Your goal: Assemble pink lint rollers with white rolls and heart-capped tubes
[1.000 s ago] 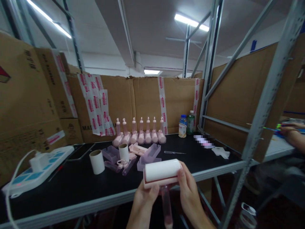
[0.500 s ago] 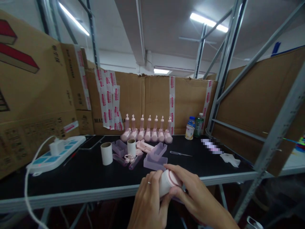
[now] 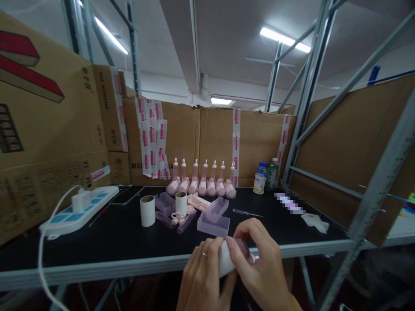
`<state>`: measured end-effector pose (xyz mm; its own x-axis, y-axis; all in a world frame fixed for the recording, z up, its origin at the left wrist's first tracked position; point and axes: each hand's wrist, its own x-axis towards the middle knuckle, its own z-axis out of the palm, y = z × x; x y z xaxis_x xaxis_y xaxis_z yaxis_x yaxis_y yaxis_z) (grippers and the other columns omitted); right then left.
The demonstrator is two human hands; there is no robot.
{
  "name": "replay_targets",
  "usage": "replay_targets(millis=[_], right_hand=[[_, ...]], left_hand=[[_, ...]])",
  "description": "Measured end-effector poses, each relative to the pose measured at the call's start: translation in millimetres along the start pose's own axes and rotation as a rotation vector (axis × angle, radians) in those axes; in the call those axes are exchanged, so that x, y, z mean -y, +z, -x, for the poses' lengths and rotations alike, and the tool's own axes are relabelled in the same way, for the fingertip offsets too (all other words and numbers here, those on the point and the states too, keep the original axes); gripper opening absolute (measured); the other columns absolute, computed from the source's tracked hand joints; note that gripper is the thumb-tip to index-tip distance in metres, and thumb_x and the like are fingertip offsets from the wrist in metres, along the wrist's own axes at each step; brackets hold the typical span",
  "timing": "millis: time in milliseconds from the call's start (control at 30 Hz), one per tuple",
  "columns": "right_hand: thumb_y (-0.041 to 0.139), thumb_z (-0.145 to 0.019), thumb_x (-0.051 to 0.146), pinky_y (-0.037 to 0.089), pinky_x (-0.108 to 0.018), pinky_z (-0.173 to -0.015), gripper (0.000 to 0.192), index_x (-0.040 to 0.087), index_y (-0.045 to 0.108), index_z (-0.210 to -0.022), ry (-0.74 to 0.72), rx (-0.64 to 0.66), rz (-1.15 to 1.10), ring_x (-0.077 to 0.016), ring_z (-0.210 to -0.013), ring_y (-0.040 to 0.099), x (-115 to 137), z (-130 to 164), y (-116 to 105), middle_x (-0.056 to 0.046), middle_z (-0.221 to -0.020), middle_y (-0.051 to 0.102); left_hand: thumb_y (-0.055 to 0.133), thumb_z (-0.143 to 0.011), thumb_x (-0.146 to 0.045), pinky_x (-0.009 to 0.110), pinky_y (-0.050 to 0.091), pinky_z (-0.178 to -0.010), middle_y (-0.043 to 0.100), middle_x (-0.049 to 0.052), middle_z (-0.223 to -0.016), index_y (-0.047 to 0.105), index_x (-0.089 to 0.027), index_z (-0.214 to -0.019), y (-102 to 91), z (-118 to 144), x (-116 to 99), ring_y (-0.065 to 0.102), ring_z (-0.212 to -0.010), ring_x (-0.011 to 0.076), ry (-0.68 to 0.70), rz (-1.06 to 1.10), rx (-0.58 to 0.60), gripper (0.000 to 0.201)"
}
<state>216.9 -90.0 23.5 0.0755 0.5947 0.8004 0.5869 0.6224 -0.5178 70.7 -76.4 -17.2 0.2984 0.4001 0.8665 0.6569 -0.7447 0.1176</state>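
Head view: left hand point(image 3: 202, 280), right hand point(image 3: 259, 263) fingers clasp white roller point(image 3: 224, 259), mostly hidden.

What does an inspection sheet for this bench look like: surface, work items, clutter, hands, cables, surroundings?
Surface: black benchtop with a grey metal front edge.
Work items: white cylindrical roll with a pink end, gripped at the near edge; the roll is mostly covered by fingers.
Clutter: row of seven pink plastic handles standing at the back; two cardboard tube cores; translucent purple trays; two drink bottles; thin metal tool.
Hands: left hand, ring on one finger, wraps the roll; right hand pinches its end.
Cables: white power strip with a plugged adapter; white cord hangs over the edge.
Surroundings: taped cardboard boxes behind; grey metal racking to the right.
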Motion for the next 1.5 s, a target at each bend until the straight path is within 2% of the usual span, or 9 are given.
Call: replay_targets(millis=[300, 433, 500, 700, 800, 933, 1167, 1300, 1500], right_hand=[[0.06, -0.093, 0.024, 0.04, -0.029, -0.059, 0.016, 0.023, 0.053, -0.078, -0.013, -0.049, -0.038, -0.0168, -0.067, 0.052, 2, -2, 5, 0.0, -0.074, 0.053], [0.059, -0.096, 0.029, 0.047, -0.029, -0.07, 0.01, 0.021, 0.063, -0.093, 0.056, 0.116, -0.093, -0.0185, -0.079, 0.06, -2, -3, -1, -0.003, -0.086, 0.064], [0.057, -0.099, 0.032, 0.048, -0.028, -0.077, 0.015, 0.021, 0.066, -0.105, 0.089, 0.236, -0.141, -0.0186, -0.088, 0.063, -3, -3, -5, -0.003, -0.097, 0.068], [0.051, -0.105, 0.037, 0.046, -0.025, -0.085, 0.023, 0.026, 0.063, -0.121, 0.084, 0.435, -0.239, -0.0164, -0.097, 0.064, -2, 1, -11, -0.001, -0.108, 0.068], [0.047, -0.107, 0.037, 0.046, -0.025, -0.086, 0.023, 0.026, 0.062, -0.119, 0.094, 0.471, -0.289, -0.0161, -0.098, 0.064, 1, 0, -12, -0.001, -0.107, 0.067], [0.045, -0.108, 0.039, 0.046, -0.024, -0.079, 0.024, 0.023, 0.063, -0.106, 0.106, 0.493, -0.306, -0.0161, -0.089, 0.062, 5, -5, -13, -0.001, -0.097, 0.065], [0.038, -0.109, 0.037, 0.048, -0.025, -0.08, 0.025, 0.023, 0.058, -0.106, 0.057, 0.595, -0.181, -0.0161, -0.088, 0.063, 5, -10, -24, -0.002, -0.098, 0.066], [0.034, -0.106, 0.03, 0.05, -0.029, -0.074, 0.025, 0.021, 0.057, -0.11, -0.058, 0.68, 0.033, -0.0186, -0.083, 0.067, 5, -15, -29, -0.005, -0.097, 0.069], [0.036, -0.101, 0.021, 0.051, -0.028, -0.068, 0.024, 0.02, 0.059, -0.11, -0.219, 0.698, 0.208, -0.0209, -0.077, 0.072, 10, -23, -28, -0.006, -0.091, 0.073]], left_hand=[[0.057, -0.095, -0.025, 0.038, 0.062, -0.077, 0.072, 0.011, -0.104, 0.047, -0.02, -0.127, -2.7, 0, 3, 0.074, -0.09, 0.027, -0.03, 0.062, 0.011, 0.035], [0.062, -0.094, -0.024, 0.039, 0.06, -0.076, 0.071, 0.01, -0.103, 0.049, -0.021, -0.124, -6.7, -2, 9, 0.072, -0.088, 0.0271, -0.043, 0.05, 0.019, 0.033], [0.063, -0.093, -0.024, 0.041, 0.059, -0.079, 0.072, 0.01, -0.103, 0.05, -0.022, -0.124, -9.6, -3, 12, 0.071, -0.089, 0.0278, -0.022, 0.023, 0.019, 0.033], [0.062, -0.094, -0.024, 0.041, 0.058, -0.081, 0.072, 0.01, -0.103, 0.052, -0.02, -0.124, -19.1, -6, 15, 0.071, -0.091, 0.0277, 0.007, -0.003, 0.014, 0.032], [0.061, -0.095, -0.026, 0.041, 0.058, -0.082, 0.073, 0.01, -0.102, 0.052, -0.02, -0.124, -23.3, -6, 16, 0.072, -0.091, 0.028, 0.027, -0.035, 0.011, 0.03], [0.059, -0.095, -0.027, 0.04, 0.057, -0.079, 0.074, 0.01, -0.1, 0.053, -0.02, -0.123, -27.8, -9, 17, 0.072, -0.087, 0.0277, 0.068, -0.065, 0.006, 0.029], [0.057, -0.094, -0.027, 0.038, 0.056, -0.073, 0.073, 0.009, -0.094, 0.053, -0.019, -0.119, -32.4, -11, 15, 0.072, -0.08, 0.0265, 0.119, -0.105, 0.015, 0.026], [0.058, -0.093, -0.028, 0.039, 0.057, -0.073, 0.073, 0.01, -0.095, 0.053, -0.019, -0.118, -33.1, -11, 17, 0.072, -0.079, 0.0266, 0.146, -0.122, 0.068, 0.027], [0.055, -0.095, -0.032, 0.038, 0.058, -0.071, 0.073, 0.01, -0.093, 0.053, -0.018, -0.119, -33.7, -10, 19, 0.074, -0.079, 0.027, 0.177, -0.135, 0.028, 0.028]])
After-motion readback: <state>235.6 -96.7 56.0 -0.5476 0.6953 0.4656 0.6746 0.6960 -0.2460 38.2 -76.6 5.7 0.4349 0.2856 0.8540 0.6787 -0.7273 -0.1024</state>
